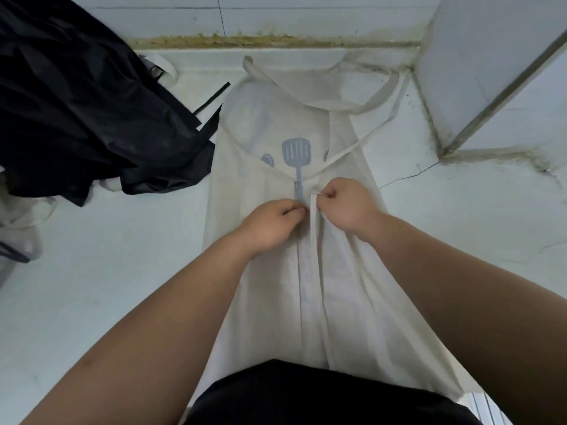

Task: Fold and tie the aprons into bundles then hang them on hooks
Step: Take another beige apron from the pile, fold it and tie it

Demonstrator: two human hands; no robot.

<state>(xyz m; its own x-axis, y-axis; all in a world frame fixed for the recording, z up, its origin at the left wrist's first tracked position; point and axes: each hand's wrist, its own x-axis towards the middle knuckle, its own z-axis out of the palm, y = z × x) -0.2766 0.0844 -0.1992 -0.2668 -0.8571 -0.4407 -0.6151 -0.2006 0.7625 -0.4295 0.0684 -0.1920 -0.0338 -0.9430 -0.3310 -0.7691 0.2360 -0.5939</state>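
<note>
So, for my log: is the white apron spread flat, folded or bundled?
Partly folded: the white apron has its sides turned in to the middle, where the left hand and right hand pinch the fabric. Not bundled.

A pale, glossy white bench [107, 286] fills most of the view. A thin dark crack [408, 176] runs across its right side. Along the back, white wall tiles [306, 16] with dark grout lines meet the bench at a grimy yellow-brown sealant seam [276, 41]. At the right stands a white tiled box-shaped column [491, 56] with a grey metal strip [506, 90] running slantwise down its face; dark mould stains [491, 153] line the joint at its base. At the far left edge lies a crumpled translucent whitish sheet [21, 228], possibly a plastic bag.
</note>
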